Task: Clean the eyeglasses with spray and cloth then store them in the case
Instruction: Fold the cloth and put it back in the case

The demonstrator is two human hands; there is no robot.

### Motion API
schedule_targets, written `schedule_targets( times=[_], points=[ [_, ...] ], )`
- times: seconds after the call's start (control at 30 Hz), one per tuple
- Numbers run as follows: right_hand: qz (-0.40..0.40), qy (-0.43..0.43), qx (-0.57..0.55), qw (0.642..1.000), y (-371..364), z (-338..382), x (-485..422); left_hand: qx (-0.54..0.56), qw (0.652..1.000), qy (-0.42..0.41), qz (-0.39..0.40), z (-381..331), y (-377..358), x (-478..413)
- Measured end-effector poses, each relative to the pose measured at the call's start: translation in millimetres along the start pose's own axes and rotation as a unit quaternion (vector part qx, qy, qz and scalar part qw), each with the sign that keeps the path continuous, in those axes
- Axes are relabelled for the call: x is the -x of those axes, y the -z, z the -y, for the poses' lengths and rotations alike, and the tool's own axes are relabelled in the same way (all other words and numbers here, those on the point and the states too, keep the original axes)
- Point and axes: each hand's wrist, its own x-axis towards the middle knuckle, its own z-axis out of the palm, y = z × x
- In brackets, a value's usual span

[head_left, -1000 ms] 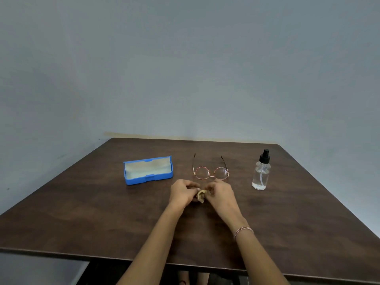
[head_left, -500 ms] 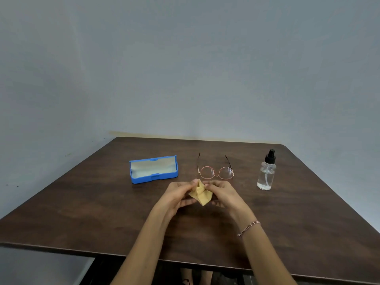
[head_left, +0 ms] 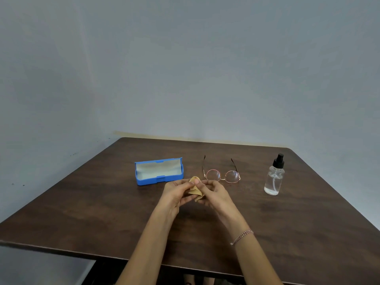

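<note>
I see both hands, left hand (head_left: 174, 194) and right hand (head_left: 214, 195), pinching the folded yellow cloth (head_left: 195, 190) above the table (head_left: 102, 212), eyeglasses (head_left: 222, 174) lying just behind, open blue case (head_left: 158, 171) left, spray bottle (head_left: 274, 177) right.

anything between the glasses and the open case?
Nothing visible lies on the table between them. The eyeglasses sit right of the open case. The left hand and right hand hold the cloth just in front of that gap.

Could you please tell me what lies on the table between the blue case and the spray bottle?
In the head view, the eyeglasses lie between the case and the bottle, temples unfolded, touching neither.
</note>
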Motion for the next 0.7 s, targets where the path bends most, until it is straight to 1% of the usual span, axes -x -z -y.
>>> schedule_targets(
  times=[0.1, 0.2, 0.33, 0.43, 0.5, 0.57, 0.63, 0.7],
  points=[
    [0.027, 0.01, 0.025, 0.999, 1, -2, -2, 0.0, 1.0, -0.009, 0.007, -5, 2, 1],
    [0.051, 0.001, -0.019, 0.999, 2, -3, -4, 0.002, 1.0, -0.014, 0.012, -8, 7, 0],
    [0.039, -0.017, -0.032, 0.999, 2, -3, -6, -0.052, 0.997, -0.051, 0.02, -9, 9, 3],
    [0.022, -0.025, -0.05, 0.998, 0, -2, -7, -0.089, 0.993, -0.076, 0.0, -8, 6, 4],
    [0.021, -0.04, -0.094, 0.995, -2, 0, -7, -0.111, 0.988, -0.102, -0.034, -5, 5, 1],
    [0.03, -0.058, -0.138, 0.988, -3, 2, -6, -0.189, 0.968, -0.144, -0.074, -3, 3, -1],
    [0.045, -0.065, -0.147, 0.986, -5, 4, -5, -0.289, 0.935, -0.184, -0.097, -3, 1, 1],
    [0.051, -0.063, -0.135, 0.988, -8, 6, -4, -0.326, 0.917, -0.205, -0.106, -4, -1, 5]
  ],
)
